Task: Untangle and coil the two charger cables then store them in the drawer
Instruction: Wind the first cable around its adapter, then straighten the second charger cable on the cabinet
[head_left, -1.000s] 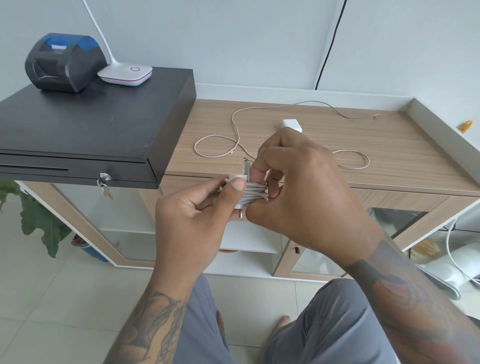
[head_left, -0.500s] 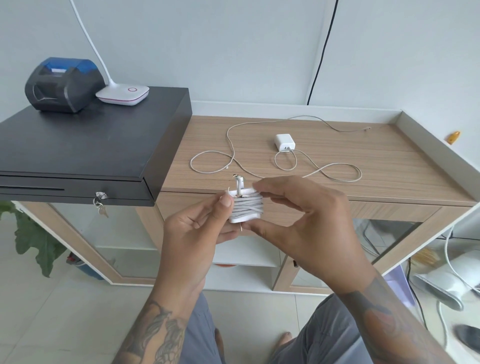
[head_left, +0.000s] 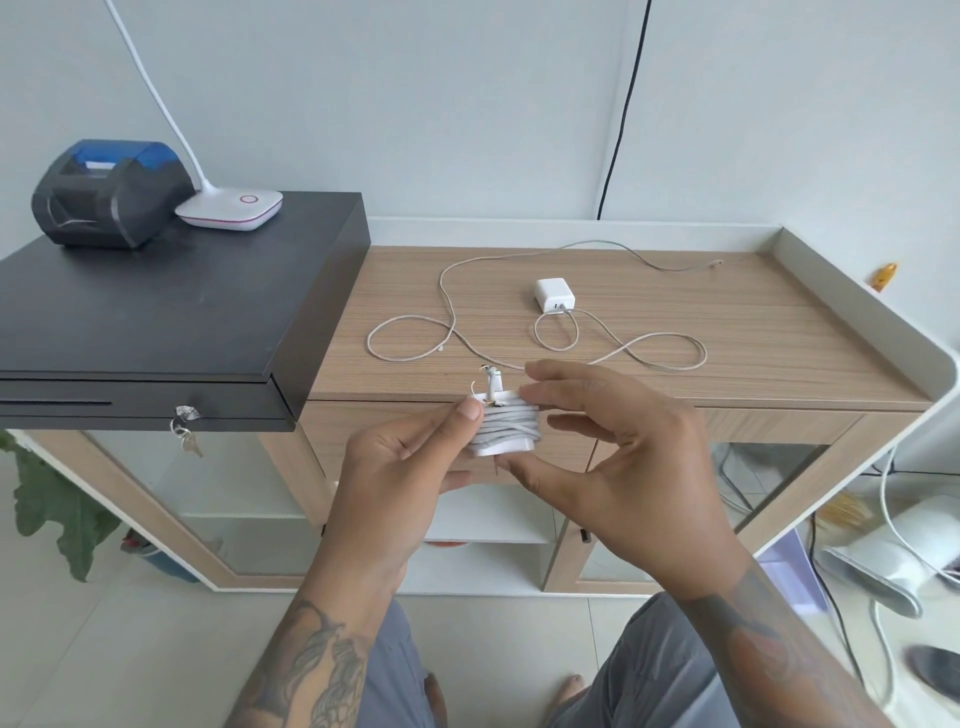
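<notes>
A white charger wrapped in its own coiled cable (head_left: 506, 427) is held in front of the wooden table's front edge. My left hand (head_left: 400, 478) pinches it, thumb pressed on its left side. My right hand (head_left: 618, 457) is beside it on the right, fingers spread and straight, thumb under the bundle and fingertips near its top. The cable's plug end sticks up from the bundle. A second white charger (head_left: 555, 294) lies on the wooden table (head_left: 753, 332) with its loose cable (head_left: 452, 312) spread in loops across the top.
A black cash drawer (head_left: 156, 312) with keys in its lock stands on the left, carrying a small printer (head_left: 104, 192) and a white lamp base (head_left: 231, 208). A raised rim runs along the table's right side. A fan and cables lie on the floor at right.
My right hand has let go of the wrapped cable and its fingers have opened out. The camera has tilted up, so the table sits lower in view.
</notes>
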